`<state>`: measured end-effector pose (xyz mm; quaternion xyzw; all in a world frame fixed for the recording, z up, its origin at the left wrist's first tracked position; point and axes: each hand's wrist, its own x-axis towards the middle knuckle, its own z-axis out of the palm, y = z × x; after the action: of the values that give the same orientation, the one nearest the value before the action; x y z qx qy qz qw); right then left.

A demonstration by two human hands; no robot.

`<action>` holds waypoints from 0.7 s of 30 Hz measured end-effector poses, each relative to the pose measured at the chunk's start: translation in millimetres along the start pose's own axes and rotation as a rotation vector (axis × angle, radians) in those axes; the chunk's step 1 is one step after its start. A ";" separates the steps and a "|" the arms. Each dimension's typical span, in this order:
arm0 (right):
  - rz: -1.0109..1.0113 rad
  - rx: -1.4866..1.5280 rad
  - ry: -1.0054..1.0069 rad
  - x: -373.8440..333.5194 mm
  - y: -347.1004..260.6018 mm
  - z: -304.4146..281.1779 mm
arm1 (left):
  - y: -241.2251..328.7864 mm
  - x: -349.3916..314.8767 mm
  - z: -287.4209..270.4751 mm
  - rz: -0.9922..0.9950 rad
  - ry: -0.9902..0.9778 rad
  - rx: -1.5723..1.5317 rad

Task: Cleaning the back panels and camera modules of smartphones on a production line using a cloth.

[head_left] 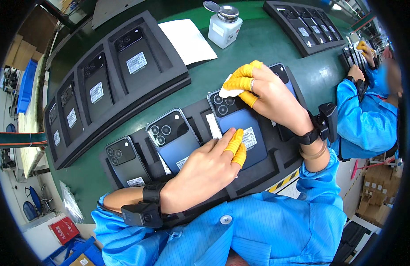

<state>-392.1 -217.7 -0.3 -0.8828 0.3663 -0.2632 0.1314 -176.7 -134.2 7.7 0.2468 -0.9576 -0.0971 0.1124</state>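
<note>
A blue smartphone (254, 154) lies camera side up in a black foam tray (245, 188), with a white label on its back. My right hand (273, 95), in yellow finger cots, is closed on a white wipe (229, 92) and holds it at the phone's camera block. Across the lower back of this phone lies my left hand (207, 168), fingers stretched out, touching it beside the label. To the left, in the same tray, are another blue phone (171, 146) and a dark grey phone (129, 166). A further phone (280, 73) is partly hidden behind my right hand.
A second foam tray (169, 53) with several phones sits at the far left, a third (302, 31) at the far right. Between them are white paper (187, 40) and a dispenser bottle (225, 29) with its lid up. At right, a person in blue (364, 117) works nearby.
</note>
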 end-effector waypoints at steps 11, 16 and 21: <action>-0.039 -0.003 0.121 1.7 7.4 9.5 | -0.1 0.5 0.2 0.004 0.033 0.014; -0.301 -0.140 0.149 3.6 -4.5 24.6 | 0.5 0.7 1.2 -0.004 0.039 0.001; -0.421 -0.140 0.013 3.1 -15.7 7.6 | 0.8 0.1 0.2 -0.028 0.049 0.004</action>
<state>-376.9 -208.7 1.2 -0.9450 0.1922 -0.2646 0.0095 -177.2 -133.6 7.7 0.2627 -0.9512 -0.0909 0.1340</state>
